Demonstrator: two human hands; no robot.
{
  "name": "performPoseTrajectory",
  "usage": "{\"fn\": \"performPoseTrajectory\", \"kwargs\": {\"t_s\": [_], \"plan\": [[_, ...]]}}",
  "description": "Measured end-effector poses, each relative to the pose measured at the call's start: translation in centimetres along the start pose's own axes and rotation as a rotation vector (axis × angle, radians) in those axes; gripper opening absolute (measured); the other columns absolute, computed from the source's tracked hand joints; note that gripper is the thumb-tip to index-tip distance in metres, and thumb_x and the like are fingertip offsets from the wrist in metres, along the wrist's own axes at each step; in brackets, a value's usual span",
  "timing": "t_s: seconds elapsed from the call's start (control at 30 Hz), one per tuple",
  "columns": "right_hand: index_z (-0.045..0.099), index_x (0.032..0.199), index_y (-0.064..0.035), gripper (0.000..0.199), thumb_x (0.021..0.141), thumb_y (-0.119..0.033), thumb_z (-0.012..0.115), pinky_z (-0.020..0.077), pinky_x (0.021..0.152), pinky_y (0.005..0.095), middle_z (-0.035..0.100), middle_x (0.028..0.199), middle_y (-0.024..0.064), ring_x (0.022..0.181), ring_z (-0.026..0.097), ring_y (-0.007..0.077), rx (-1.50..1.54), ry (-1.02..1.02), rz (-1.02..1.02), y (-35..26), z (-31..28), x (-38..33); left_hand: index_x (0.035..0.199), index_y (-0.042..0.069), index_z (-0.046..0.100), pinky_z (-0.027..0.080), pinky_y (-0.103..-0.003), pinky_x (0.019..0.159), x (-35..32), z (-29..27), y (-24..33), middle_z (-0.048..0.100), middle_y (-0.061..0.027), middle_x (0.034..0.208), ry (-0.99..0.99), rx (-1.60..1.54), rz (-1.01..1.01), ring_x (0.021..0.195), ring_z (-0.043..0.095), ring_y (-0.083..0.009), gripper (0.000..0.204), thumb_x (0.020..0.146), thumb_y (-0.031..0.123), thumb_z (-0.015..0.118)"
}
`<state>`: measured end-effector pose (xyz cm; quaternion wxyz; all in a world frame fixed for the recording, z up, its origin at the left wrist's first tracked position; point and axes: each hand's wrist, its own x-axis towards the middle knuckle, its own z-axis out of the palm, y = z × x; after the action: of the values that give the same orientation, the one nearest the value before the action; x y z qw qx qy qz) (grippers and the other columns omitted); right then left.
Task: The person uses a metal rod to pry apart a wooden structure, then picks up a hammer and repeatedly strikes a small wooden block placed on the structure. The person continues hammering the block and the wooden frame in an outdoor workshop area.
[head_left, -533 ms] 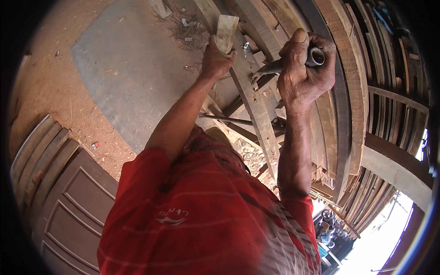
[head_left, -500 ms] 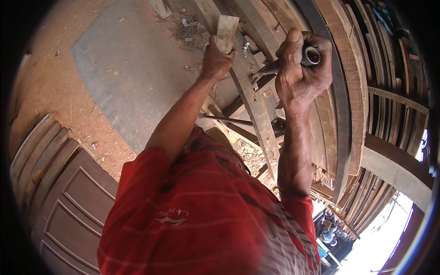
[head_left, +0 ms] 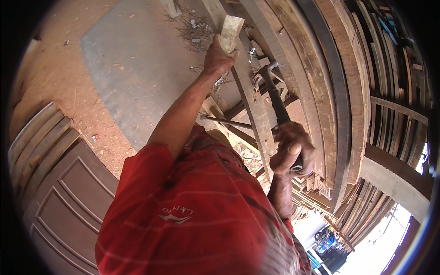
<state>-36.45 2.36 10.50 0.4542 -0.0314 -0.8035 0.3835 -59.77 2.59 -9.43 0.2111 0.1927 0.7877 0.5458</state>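
My right hand [head_left: 293, 149] is wrapped round the lower handle of a dark claw hammer [head_left: 279, 104]. Its metal head is at a long wooden plank [head_left: 250, 98] that runs in front of me; whether it touches the wood or a nail there I cannot tell. Farther off, my left hand [head_left: 220, 58] grips the near end of a pale wooden block [head_left: 231, 32], which points away from me above the plank. The fingers under the block are partly hidden.
Thick curved-looking boards [head_left: 341, 91] stand at the right, near my right arm. A thin dark bar [head_left: 228, 121] crosses beside the plank. A grey sheet [head_left: 133, 64] covers part of the floor. A brown panelled door [head_left: 75, 201] lies at the lower left.
My right hand has come down toward me, and the hammer handle has swung back from pointing up to lying lower, showing the claw head. The left hand and block have hardly moved.
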Motion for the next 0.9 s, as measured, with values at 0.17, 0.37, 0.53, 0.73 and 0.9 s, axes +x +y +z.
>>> {"fn": "performPoseTrajectory", "kwargs": {"t_s": [0.17,0.37,0.53,0.73,0.9], "plan": [[0.061,0.082,0.0067,0.026,0.096,-0.015,0.062,0.0557,0.061,0.0423,0.062,0.068,0.0145,0.062,0.064,0.0283,-0.166,-0.111,0.002,-3.0,-1.0,-1.6,0.138,0.004,0.036,0.049,-0.041,0.101,-0.7,1.2,1.0,0.063,-0.0223,0.125,-0.027,0.084,-0.1,0.118,0.062,-0.0356,0.082,0.079,0.036,0.082],[0.061,0.092,0.0047,0.025,0.099,-0.019,0.062,0.0528,0.063,0.0347,0.061,0.067,0.009,0.063,0.06,0.0177,-0.106,-0.256,-0.012,0.8,0.0,6.4,0.138,0.003,0.035,0.051,-0.045,0.097,-0.5,0.0,1.4,0.062,-0.0262,0.12,-0.004,0.046,-0.053,0.115,0.062,-0.0399,0.08,0.08,0.032,0.081],[0.062,0.099,-0.0039,0.034,0.081,-0.023,0.084,0.0569,0.059,0.0357,0.067,0.078,0.0095,0.065,0.069,0.0226,-0.131,-0.511,-0.127,2.7,5.8,10.0,0.137,0.002,0.036,0.053,-0.044,0.094,-0.2,0.2,-0.7,0.064,-0.024,0.118,-0.037,-0.128,0.002,0.111,0.065,-0.0376,0.078,0.08,0.03,0.081],[0.065,0.086,-0.0012,0.034,0.089,-0.033,0.078,0.0488,0.05,0.0313,0.063,0.065,0.0076,0.056,0.061,0.0141,-0.251,-0.549,0.207,4.2,11.5,12.8,0.137,0.002,0.036,0.054,-0.043,0.091,0.0,-0.1,-2.4,0.065,-0.0208,0.117,-0.059,-0.196,0.063,0.108,0.066,-0.036,0.077,0.08,0.029,0.079],[0.067,0.086,-0.0017,0.028,0.094,-0.027,0.075,0.039,0.05,0.0227,0.055,0.066,-0.0021,0.06,0.05,0.003,-0.246,-0.351,0.243,2.2,11.9,11.1,0.138,0.003,0.037,0.052,-0.048,0.095,2.9,1.0,-6.2,0.06,-0.0277,0.12,-0.015,-0.133,0.051,0.114,0.061,-0.0408,0.079,0.079,0.033,0.08]]}}
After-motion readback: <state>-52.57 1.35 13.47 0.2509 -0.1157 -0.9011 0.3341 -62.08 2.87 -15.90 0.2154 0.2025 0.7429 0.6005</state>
